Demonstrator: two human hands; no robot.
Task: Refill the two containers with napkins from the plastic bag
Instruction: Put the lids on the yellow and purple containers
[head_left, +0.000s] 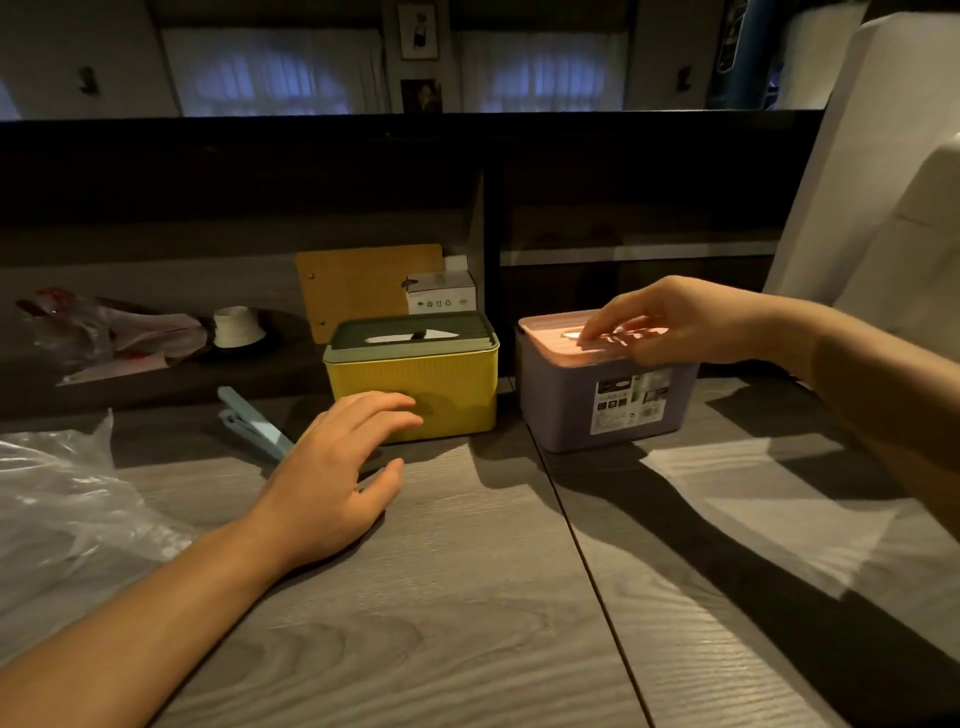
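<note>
Purple container (608, 405) at the counter's (467, 597) far edge has right hand's (675, 325) relaxed fingertips on its pink lid (550, 338); left hand (332, 478), open-fingered, touches the yellow container (415, 379).

Dim, warm light from the upper right throws long hard shadows across the tabletop (467, 597), with wide-angle bending at the edges.

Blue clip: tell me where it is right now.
In the head view, the blue clip lies on the wooden table, left of the yellow container, between the clear plastic bag and the left hand.
</note>
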